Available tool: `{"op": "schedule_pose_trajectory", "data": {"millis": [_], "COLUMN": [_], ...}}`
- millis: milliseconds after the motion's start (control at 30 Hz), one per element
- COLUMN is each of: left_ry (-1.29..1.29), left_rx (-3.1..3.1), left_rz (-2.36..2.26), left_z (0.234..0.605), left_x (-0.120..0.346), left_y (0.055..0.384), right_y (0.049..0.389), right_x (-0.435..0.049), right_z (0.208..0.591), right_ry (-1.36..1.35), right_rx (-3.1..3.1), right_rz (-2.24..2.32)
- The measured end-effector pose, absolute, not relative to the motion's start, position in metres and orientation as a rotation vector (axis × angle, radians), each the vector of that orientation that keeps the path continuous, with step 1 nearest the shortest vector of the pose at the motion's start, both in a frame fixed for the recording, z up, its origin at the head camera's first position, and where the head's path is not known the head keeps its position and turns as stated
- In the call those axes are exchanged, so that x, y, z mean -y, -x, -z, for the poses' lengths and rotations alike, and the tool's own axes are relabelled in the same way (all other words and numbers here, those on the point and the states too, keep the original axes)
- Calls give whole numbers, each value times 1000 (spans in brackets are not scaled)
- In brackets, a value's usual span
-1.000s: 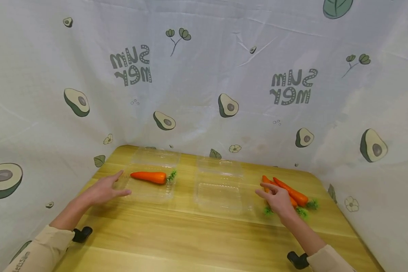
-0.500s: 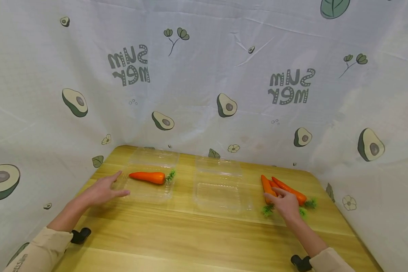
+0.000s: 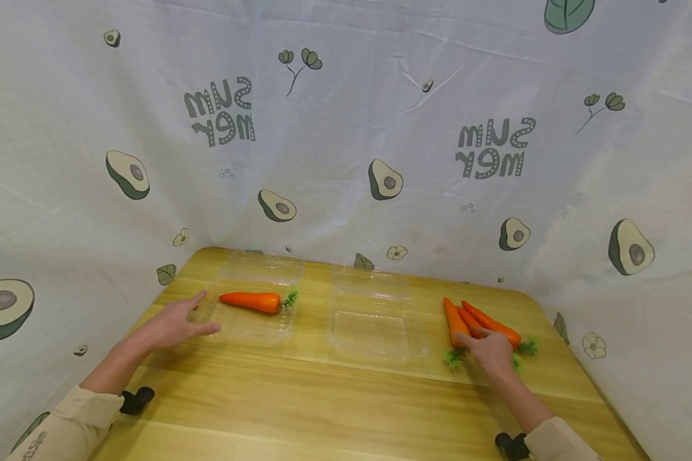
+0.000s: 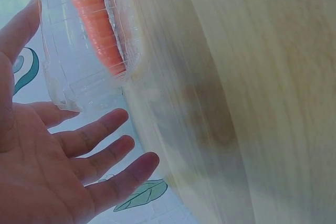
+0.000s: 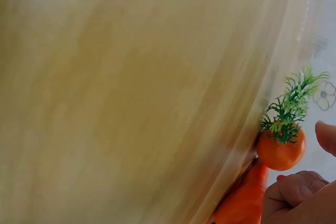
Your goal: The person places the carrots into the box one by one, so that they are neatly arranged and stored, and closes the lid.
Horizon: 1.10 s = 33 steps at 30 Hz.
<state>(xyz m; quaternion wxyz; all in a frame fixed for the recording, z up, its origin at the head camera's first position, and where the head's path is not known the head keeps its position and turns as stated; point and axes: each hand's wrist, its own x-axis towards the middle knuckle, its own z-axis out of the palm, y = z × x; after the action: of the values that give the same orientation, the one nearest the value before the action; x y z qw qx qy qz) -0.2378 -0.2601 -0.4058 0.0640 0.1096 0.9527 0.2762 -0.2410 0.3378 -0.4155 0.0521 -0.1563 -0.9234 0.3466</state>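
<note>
My left hand [image 3: 175, 325] stays beside a clear plastic clamshell box [image 3: 248, 330], fingers spread, with fingertips right at its left edge. An orange carrot [image 3: 250, 301] with green leaves lies in that box. On the right, three more carrots lie together on the table. My right hand [image 3: 490, 351] is over them and grips the middle carrot [image 3: 469, 321], thumb on its left side and fingers curled over it. The left carrot [image 3: 454, 322] and right carrot [image 3: 492, 323] flank it. In the right wrist view, one leafy carrot top [image 5: 283, 150] shows near the thumb.
A second clear clamshell box [image 3: 371, 336], lid folded back, stands in the middle of the wooden table [image 3: 323, 403]. A printed white curtain [image 3: 334, 128] surrounds the table's back and sides. Black wrist mounts [image 3: 136, 401] hang below both sleeves.
My right hand has moved right, from above the left carrot to the middle one, and its fingers have closed down around it. The left hand has stayed in place.
</note>
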Motion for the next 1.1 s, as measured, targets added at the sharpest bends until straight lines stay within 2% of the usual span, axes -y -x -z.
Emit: {"op": "schedule_pose_trajectory", "data": {"millis": [500, 1100], "left_ry": [-318, -310], "left_rx": [-2871, -2870], "left_rz": [-845, -854], "left_z": [408, 409], "left_x": [260, 262], "left_y": [239, 240], "right_y": [248, 248], "right_x": [-341, -336], "right_z": [422, 423], "right_ry": [465, 513], "right_rx": [2877, 2875], "right_rz": [-913, -1006]}}
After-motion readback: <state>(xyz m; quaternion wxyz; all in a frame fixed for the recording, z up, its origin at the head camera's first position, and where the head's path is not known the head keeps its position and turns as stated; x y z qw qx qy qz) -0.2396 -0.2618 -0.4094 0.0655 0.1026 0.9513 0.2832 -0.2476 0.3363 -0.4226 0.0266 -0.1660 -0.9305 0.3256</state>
